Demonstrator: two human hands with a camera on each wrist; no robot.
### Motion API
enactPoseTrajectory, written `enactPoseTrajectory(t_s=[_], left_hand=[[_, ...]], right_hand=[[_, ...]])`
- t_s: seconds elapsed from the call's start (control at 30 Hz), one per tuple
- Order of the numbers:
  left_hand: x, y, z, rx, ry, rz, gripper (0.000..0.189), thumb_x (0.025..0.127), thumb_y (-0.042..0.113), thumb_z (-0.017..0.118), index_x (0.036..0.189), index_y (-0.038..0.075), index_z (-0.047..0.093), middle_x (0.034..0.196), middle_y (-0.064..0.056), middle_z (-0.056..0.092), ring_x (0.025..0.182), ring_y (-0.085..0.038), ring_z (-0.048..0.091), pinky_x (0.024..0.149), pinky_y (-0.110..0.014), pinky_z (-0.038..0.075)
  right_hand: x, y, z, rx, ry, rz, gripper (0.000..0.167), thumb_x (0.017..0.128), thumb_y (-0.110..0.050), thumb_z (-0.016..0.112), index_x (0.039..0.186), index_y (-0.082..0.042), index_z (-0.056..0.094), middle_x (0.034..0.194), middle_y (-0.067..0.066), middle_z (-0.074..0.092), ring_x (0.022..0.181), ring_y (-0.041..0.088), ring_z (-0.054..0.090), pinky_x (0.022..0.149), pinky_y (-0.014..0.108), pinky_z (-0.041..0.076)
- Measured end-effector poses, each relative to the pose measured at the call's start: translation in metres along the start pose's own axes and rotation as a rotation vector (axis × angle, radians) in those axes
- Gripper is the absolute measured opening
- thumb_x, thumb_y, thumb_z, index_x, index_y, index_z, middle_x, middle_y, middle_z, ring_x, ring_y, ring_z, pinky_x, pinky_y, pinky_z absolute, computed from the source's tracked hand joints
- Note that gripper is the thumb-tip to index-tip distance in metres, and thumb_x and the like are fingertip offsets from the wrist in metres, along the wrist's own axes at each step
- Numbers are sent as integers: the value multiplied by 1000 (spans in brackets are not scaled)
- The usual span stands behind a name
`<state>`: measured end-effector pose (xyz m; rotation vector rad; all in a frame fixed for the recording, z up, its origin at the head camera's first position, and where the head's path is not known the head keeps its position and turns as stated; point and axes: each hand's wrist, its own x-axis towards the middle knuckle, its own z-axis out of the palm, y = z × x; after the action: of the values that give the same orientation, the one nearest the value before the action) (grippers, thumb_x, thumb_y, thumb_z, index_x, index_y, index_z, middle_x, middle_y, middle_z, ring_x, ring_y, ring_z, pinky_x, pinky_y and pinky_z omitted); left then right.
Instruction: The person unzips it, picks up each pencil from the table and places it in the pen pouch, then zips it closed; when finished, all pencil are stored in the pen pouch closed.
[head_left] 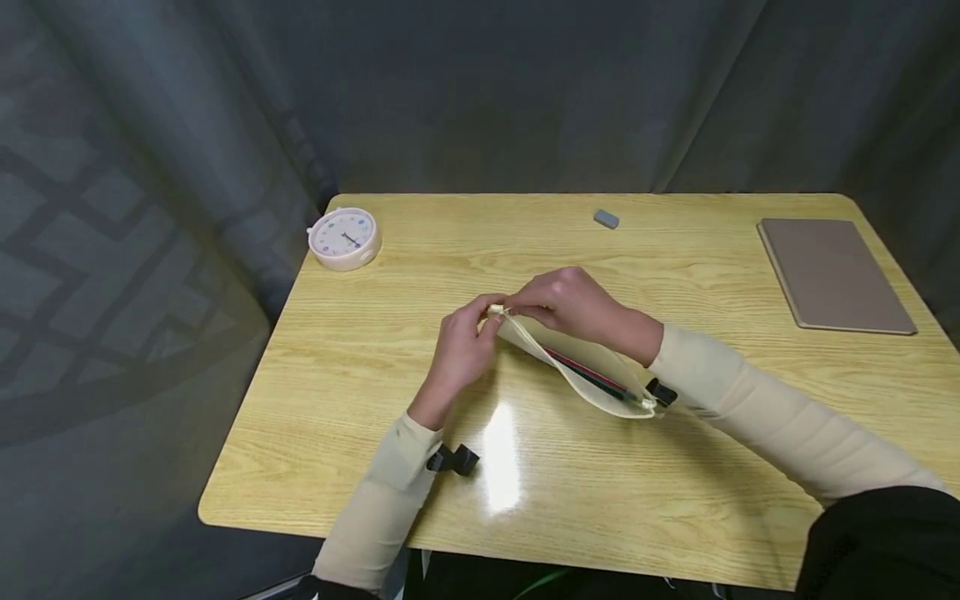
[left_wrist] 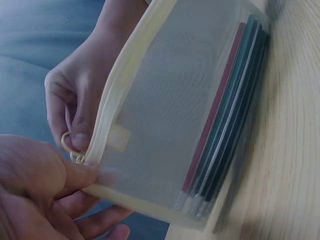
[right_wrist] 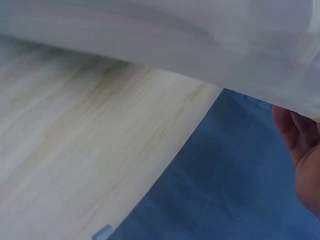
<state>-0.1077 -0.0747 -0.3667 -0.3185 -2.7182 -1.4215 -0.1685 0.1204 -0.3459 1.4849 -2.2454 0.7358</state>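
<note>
A translucent, cream-edged mesh zipper pouch [head_left: 602, 401] is held above the table, its top gaping along most of its length. Several pencils [left_wrist: 222, 120], red, green and dark, lie together along its bottom. At the pouch's left end, my left hand [head_left: 463, 343] grips the corner between thumb and fingers. Close against it, my right hand [head_left: 573, 304] pinches the small cord loop [left_wrist: 70, 142] of the zipper pull. The pouch wall [right_wrist: 150, 35] fills the top of the right wrist view and hides much there; part of a hand [right_wrist: 307, 160] shows at its right edge.
A round white clock [head_left: 344, 239] stands at the table's back left corner. Near the back edge lies a small grey-blue eraser-like block [head_left: 606, 218]. A closed taupe notebook [head_left: 836, 275] lies at the right. Dark curtains [head_left: 487, 100] hang behind the wooden table [head_left: 337, 417].
</note>
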Motion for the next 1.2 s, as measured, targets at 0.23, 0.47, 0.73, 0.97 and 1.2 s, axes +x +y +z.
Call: enactPoseTrajectory(t_s=[0.23,0.47,0.73,0.97,1.2], left_hand=[[-2,-1,-6,44,-26,-5,24,103,14,63,121,2,74,66,-3,52,51,-9,35,51,-24,32],[-4,-1,-9,50,-61,-33,25,102,16,64,120,1,75,69,-6,60,52,-10,36,55,-26,35],[-11,-14,-29,70,19,-58,25,103,14,63,118,-1,76,72,-16,65,51,-12,35,53,-27,34],[-12,-20,-40,87,72,-101,22,102,13,65,114,-1,77,91,-15,76,61,-16,45,57,-27,36],[-15,-21,-47,90,84,-134,22,102,12,64,115,-1,77,99,-16,77,69,-21,51,62,-30,39]], right_hand=[[-9,0,-9,-138,-29,-120,22,76,9,84,91,-7,81,93,5,79,81,22,76,64,35,61],[-18,-3,-19,-215,-99,-148,14,80,-3,84,92,-11,81,97,2,79,80,18,74,56,31,57],[-41,3,-45,-230,-134,-83,26,75,5,86,95,-12,82,96,0,79,84,17,73,58,33,57],[-59,11,-61,-262,-125,-54,34,69,11,87,94,-11,82,96,2,79,86,22,73,60,39,58],[-77,17,-69,-247,-63,48,29,68,10,87,91,-8,82,91,5,79,80,22,74,58,41,58]])
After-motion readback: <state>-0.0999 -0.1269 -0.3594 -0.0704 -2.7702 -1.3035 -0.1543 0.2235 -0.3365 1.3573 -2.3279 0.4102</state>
